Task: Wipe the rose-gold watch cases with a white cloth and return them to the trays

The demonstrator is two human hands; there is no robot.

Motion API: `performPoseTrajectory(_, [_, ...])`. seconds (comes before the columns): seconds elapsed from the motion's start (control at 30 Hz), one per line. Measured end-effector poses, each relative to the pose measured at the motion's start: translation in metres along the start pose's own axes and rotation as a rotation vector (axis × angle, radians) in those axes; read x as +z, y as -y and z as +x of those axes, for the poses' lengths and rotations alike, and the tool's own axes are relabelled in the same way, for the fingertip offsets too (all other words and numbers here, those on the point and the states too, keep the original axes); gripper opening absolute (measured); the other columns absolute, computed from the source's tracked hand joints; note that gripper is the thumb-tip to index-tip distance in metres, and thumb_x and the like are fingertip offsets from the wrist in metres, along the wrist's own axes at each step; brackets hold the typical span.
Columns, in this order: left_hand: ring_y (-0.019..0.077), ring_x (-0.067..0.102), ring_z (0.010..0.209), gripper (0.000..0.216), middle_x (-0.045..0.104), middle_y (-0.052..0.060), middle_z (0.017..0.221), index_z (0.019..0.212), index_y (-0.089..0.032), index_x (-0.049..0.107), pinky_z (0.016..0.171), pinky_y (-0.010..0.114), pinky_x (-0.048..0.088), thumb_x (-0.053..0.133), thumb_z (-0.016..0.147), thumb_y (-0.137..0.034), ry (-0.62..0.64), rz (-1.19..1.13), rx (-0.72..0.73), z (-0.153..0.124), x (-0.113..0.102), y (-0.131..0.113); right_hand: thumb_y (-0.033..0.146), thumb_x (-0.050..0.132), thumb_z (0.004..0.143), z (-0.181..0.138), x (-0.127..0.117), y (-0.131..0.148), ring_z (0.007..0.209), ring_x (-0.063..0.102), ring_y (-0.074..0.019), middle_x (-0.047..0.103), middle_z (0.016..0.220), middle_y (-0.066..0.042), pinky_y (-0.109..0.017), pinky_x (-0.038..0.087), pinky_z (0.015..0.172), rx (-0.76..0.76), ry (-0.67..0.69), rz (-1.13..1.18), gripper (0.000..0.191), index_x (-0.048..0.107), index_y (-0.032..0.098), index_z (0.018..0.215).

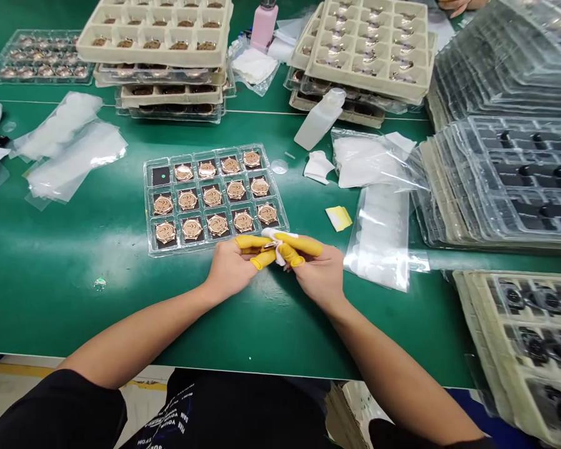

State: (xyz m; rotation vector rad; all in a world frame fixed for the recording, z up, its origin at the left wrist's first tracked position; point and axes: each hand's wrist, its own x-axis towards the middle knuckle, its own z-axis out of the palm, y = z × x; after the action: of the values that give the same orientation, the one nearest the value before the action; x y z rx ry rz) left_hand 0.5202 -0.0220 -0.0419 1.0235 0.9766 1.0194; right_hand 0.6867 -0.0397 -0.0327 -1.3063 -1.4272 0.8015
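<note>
Left of the tray (180,247), plastic sheets (77,156) lie loosely on the green desk (74,262). A small tray (50,80) with rose-coloured round pieces lies farther off, behind them. Behind the tray rises the left stack (151,58) of pocketed trays. The tray itself carries fourteen rose-gold watch cases (212,196) in three rows; its far left pocket shows a black pad (160,177) with a green dot. Behind and right of the tray come a pink bottle (264,28), the middle stack (355,82) and a white bottle (320,118), which is tilted. Just right of the tray, a yellow slip (339,218) lies near a clear strip (380,234). The right stack (432,187) stands farther right, with black watches (535,343) in pocketed trays nearer the person. In the view, the hands cover part of the tray's near right corner.

The left hand (231,268) pinches a metal piece (269,246), mostly hidden, between fingers in yellow covers. The right hand (321,271) is closed on a white cloth (280,236), pressed against the piece. Whether either hand touches the tray cannot be told.

Both forearms reach in from the near side and converge at the tray's near right corner, the left wrist bent slightly and the fingertips meeting.
</note>
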Motion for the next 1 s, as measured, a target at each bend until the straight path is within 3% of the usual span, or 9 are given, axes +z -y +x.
performPoseTrajectory(0.13, [0.021, 0.076, 0.087, 0.019, 0.081, 0.005, 0.095, 0.094, -0.019, 0.081, 0.087, 0.036, 0.063, 0.078, 0.075, -0.023, -0.007, 0.196, 0.05, -0.007, 0.002, 0.0, 0.016, 0.061, 0.084, -0.002, -0.004, -0.003, 0.059, 0.062, -0.0128, 0.073, 0.07, -0.001, -0.025, 0.044, 0.053, -0.333, -0.043, -0.448, 0.022, 0.081, 0.023, 0.088])
performPoseTrajectory(0.23, [0.0211, 0.076, 0.089, 0.023, 0.081, 0.006, 0.096, 0.095, -0.018, 0.079, 0.088, 0.036, 0.063, 0.081, 0.073, -0.024, 0.016, 0.082, -0.064, -0.002, 0.002, -0.004, 0.01, 0.057, 0.075, 0.005, -0.009, -0.006, 0.055, 0.057, -0.0124, 0.07, 0.064, 0.0, -0.027, 0.036, 0.051, -0.446, -0.157, -0.714, 0.025, 0.078, 0.022, 0.077])
performPoseTrajectory(0.33, [0.0206, 0.077, 0.081, 0.037, 0.079, 0.006, 0.087, 0.099, -0.016, 0.073, 0.081, 0.037, 0.065, 0.088, 0.067, -0.027, 0.012, -0.122, -0.232, 0.006, 0.0, -0.012, 0.016, 0.057, 0.083, 0.017, -0.017, -0.008, 0.063, 0.06, -0.0139, 0.072, 0.072, -0.002, -0.027, 0.042, 0.057, -0.284, -0.283, -0.556, 0.021, 0.078, 0.021, 0.082])
performPoseTrajectory(0.4, [0.0203, 0.077, 0.076, 0.051, 0.076, 0.003, 0.08, 0.109, -0.016, 0.067, 0.077, 0.037, 0.065, 0.09, 0.065, -0.027, 0.005, -0.207, -0.29, 0.01, -0.002, -0.017, 0.028, 0.061, 0.09, 0.024, -0.024, -0.011, 0.065, 0.059, -0.0144, 0.071, 0.076, -0.002, -0.029, 0.047, 0.063, -0.13, -0.372, -0.388, 0.019, 0.078, 0.021, 0.089])
performPoseTrajectory(0.47, [0.0199, 0.077, 0.075, 0.06, 0.075, 0.001, 0.078, 0.115, -0.018, 0.063, 0.076, 0.037, 0.065, 0.092, 0.064, -0.026, 0.017, -0.246, -0.311, 0.012, -0.004, -0.021, 0.042, 0.067, 0.089, 0.028, -0.031, -0.014, 0.07, 0.06, -0.0165, 0.069, 0.077, -0.003, -0.033, 0.051, 0.07, -0.068, -0.406, -0.345, 0.024, 0.079, 0.022, 0.092])
performPoseTrajectory(0.63, [0.0178, 0.076, 0.074, 0.055, 0.074, 0.003, 0.083, 0.111, -0.018, 0.064, 0.077, 0.034, 0.064, 0.092, 0.064, -0.025, 0.042, -0.253, -0.311, 0.01, -0.002, -0.022, 0.049, 0.069, 0.087, 0.025, -0.035, -0.017, 0.094, 0.064, -0.0238, 0.071, 0.086, -0.006, -0.044, 0.053, 0.091, -0.123, -0.317, -0.37, 0.027, 0.079, 0.025, 0.094])
performPoseTrajectory(0.8, [0.0185, 0.075, 0.077, 0.039, 0.075, 0.006, 0.088, 0.103, -0.017, 0.068, 0.073, 0.033, 0.063, 0.087, 0.071, -0.028, 0.089, -0.134, -0.26, 0.011, -0.011, -0.04, 0.044, 0.069, 0.084, 0.027, -0.037, -0.016, 0.097, 0.068, -0.0249, 0.076, 0.096, -0.006, -0.048, 0.051, 0.099, 0.053, -0.258, -0.237, 0.027, 0.079, 0.023, 0.098])
performPoseTrajectory(0.9, [0.018, 0.073, 0.077, 0.024, 0.075, 0.008, 0.091, 0.093, -0.015, 0.07, 0.066, 0.03, 0.061, 0.082, 0.074, -0.024, -0.059, 0.121, -0.084, 0.031, -0.042, -0.067, 0.039, 0.072, 0.077, 0.033, -0.045, -0.017, 0.091, 0.069, -0.0255, 0.077, 0.092, -0.007, -0.045, 0.055, 0.09, 0.268, -0.171, -0.192, 0.026, 0.08, 0.022, 0.094])
performPoseTrajectory(1.0, [0.0171, 0.071, 0.079, 0.017, 0.075, 0.008, 0.089, 0.094, -0.015, 0.07, 0.067, 0.027, 0.059, 0.076, 0.077, -0.017, -0.394, 0.395, 0.082, 0.066, -0.094, -0.092, 0.033, 0.073, 0.07, 0.038, -0.049, -0.018, 0.091, 0.069, -0.0258, 0.078, 0.092, -0.006, -0.044, 0.055, 0.09, 0.385, -0.123, -0.175, 0.027, 0.081, 0.021, 0.093])
